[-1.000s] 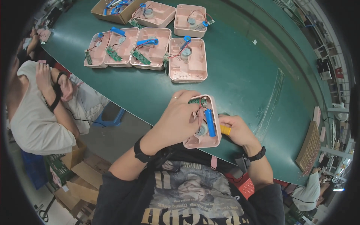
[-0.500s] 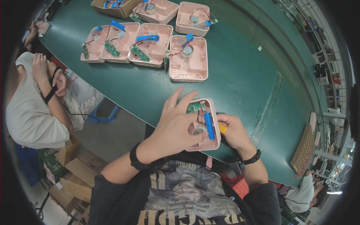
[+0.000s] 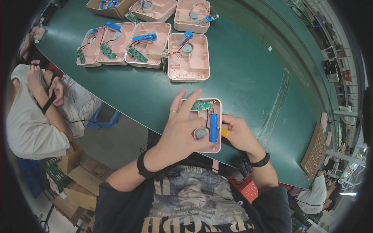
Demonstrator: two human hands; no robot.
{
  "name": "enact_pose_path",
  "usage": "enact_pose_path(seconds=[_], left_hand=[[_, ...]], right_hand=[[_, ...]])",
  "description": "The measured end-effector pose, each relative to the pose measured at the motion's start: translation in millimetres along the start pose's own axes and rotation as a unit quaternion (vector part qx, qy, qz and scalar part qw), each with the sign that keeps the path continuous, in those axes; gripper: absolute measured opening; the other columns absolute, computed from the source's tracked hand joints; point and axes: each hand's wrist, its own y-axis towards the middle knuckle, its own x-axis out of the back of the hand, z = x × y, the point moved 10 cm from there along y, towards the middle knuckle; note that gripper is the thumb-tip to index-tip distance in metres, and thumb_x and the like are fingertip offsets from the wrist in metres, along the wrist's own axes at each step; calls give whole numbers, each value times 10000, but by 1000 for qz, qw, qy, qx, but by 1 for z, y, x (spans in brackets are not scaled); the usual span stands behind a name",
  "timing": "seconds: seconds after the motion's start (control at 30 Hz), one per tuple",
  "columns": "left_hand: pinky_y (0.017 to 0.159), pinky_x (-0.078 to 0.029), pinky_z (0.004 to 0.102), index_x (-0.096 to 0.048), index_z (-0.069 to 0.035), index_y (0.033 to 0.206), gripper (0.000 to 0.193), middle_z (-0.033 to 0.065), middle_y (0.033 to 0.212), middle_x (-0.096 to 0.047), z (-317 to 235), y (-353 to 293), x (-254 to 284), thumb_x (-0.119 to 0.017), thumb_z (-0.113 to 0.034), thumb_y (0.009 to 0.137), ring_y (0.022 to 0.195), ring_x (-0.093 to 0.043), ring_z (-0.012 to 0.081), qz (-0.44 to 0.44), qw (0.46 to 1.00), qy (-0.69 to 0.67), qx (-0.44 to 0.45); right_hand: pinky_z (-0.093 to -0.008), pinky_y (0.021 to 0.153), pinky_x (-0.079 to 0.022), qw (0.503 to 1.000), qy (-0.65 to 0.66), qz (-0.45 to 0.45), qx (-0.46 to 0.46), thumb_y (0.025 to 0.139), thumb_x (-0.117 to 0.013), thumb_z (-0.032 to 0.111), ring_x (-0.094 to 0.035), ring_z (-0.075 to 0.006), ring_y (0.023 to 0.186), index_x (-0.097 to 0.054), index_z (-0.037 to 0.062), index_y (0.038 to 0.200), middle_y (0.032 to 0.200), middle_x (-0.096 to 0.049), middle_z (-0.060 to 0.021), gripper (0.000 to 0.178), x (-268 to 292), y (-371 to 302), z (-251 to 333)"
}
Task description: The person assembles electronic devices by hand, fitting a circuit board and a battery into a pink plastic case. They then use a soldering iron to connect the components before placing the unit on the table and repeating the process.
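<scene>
Head view, as I monitor remotely: dark green table (image 3: 248,77) with a curved near edge, its surface bending toward the rim of the picture. My left hand (image 3: 184,130) lies spread over a pink plastic housing (image 3: 217,104) at the table's near edge, fingers extended, pressing it rather than clenched. Inside the housing I see a green circuit board (image 3: 202,105), a blue cylindrical cell (image 3: 213,127) and a round grey motor (image 3: 201,133). My right hand (image 3: 239,134) grips the housing's right side; a yellow piece (image 3: 225,133) shows at its fingers. Further pink housings (image 3: 189,56) stand in a row across the table. Seated person in white (image 3: 27,116) at left; cardboard boxes (image 3: 77,182) on the floor below
</scene>
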Motion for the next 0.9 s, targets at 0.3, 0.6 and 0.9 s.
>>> enact_pose_path(seconds=[0.3,0.6,0.9], left_hand=[[1242,-305,598,-807,-85,931,209,262,1673,-376,5,-1,2,-844,-171,744,1518,-339,534,10,1000,-12,3],[1208,-372,567,-813,-80,966,241,251,1663,-396,10,-1,4,-858,-144,739,1513,-371,500,-4,999,-32,-2],[1179,-418,524,-813,-83,997,278,241,1647,-416,10,0,12,-871,-125,729,1482,-436,455,-34,998,-46,11]], right_hand=[[-270,730,-562,989,-85,120,-4,990,-622,-58,-679,-79,874,-758,-1,1196,984,-769,-28,253,-10,4,12],[-283,737,-550,992,-71,106,-22,957,-621,-90,-642,-88,842,-727,7,1204,961,-728,-20,285,-9,4,18],[-269,707,-539,991,-66,113,23,1018,-633,-18,-639,-86,808,-719,30,1302,975,-731,-4,300,-9,6,20]])
